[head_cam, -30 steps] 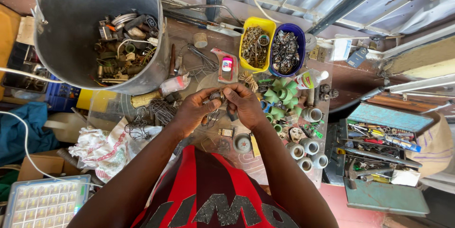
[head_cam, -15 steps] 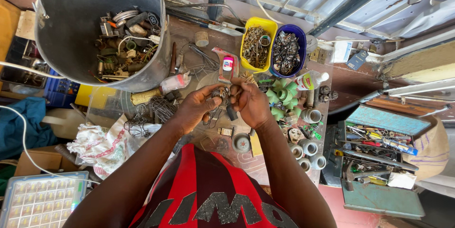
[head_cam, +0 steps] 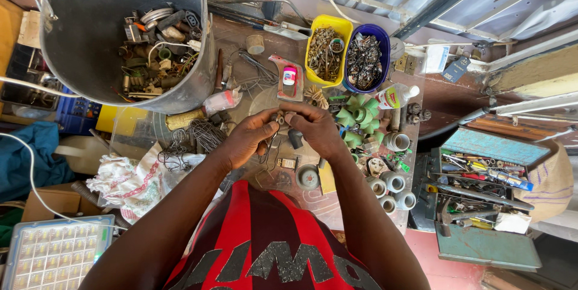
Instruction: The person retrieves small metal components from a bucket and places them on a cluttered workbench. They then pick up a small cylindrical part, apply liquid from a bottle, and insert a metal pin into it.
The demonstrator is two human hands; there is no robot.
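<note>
A big round grey metal bucket of mixed scrap stands far left on the cluttered worktable, with a yellow tub and a blue tub of rusty hardware farther right. Over the table's middle, the left hand and right hand pinch a small metal part between their fingertips; its long axis is too hidden to tell.

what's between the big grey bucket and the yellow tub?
Head view: a roll of tape, dark wires and a flat pinkish tool lie on the cluttered bench.
</note>
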